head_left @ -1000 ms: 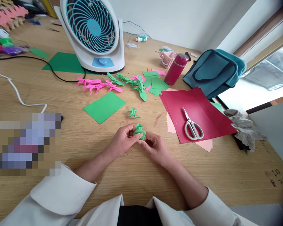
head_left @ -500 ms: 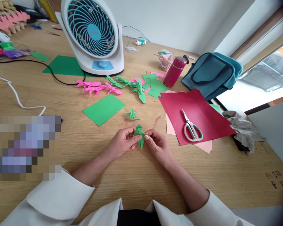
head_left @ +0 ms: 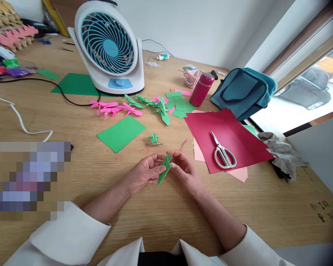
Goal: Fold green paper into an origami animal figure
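Observation:
A small folded green paper piece (head_left: 164, 170) is pinched between the thumb and fingers of my left hand (head_left: 145, 171), its long point tilted down to the left. My right hand (head_left: 184, 171) is at the piece's upper right edge, its fingertips against the paper near the top. Just beyond my hands a small green paper frog (head_left: 154, 139) stands on the table. Behind it lie a green paper sheet (head_left: 121, 133), pink folded figures (head_left: 108, 109) and green folded figures (head_left: 162, 111).
On the right, scissors (head_left: 223, 153) rest on red paper sheets (head_left: 244, 144). Behind them stand a red bottle (head_left: 201, 89) and a teal bag (head_left: 244, 92). A white fan (head_left: 111, 48) stands at the back left, and a black cable (head_left: 62, 90) runs beside it.
The folded green piece has turned, its point now aimed down to the left rather than straight down. Both hands have shifted slightly around it. The whole view has tilted a little.

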A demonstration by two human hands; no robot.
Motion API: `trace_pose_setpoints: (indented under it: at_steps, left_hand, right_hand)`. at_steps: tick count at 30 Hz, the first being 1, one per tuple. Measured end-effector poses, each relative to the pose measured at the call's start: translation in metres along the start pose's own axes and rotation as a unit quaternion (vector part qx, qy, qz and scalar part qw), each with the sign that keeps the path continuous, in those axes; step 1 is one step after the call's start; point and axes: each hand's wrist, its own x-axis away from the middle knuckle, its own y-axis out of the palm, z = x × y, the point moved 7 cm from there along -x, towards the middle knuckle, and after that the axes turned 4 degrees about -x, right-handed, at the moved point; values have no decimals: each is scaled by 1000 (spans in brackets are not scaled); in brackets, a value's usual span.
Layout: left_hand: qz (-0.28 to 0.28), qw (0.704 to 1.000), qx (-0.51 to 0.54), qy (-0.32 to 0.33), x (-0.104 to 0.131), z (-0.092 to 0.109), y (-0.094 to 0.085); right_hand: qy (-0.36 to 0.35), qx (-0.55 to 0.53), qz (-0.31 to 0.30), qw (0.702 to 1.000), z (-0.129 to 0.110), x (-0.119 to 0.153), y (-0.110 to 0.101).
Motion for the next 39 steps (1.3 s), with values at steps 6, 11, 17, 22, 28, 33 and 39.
trace_pose_setpoints:
  at_steps: [6, 11, 17, 22, 28, 33, 39]
  left_hand:
    - [103, 972, -160, 135, 0, 15, -9]
    - [130, 945, -251, 166, 3, 17, -8]
    - [146, 909, -341, 191, 7, 23, -8]
    - [190, 788, -497, 309, 22, 42, 3]
    - [146, 655, -596, 441, 38, 52, 23]
    - [122, 626, -629, 444, 37, 48, 23]
    - [88, 690, -575, 430, 36, 46, 22]
  right_hand:
    - [-15, -9, 33, 999, -2, -1, -4]
    - [-11, -21, 33, 999, 7, -3, -3]
    - [-9, -47, 42, 998, 16, -5, -4]
    - [-23, -43, 26, 998, 13, -2, -2]
    - [-148, 82, 8, 986, -5, 4, 0]
    - [-176, 110, -2, 978, -8, 5, 1]
    - [-180, 82, 0, 980, -8, 4, -1]
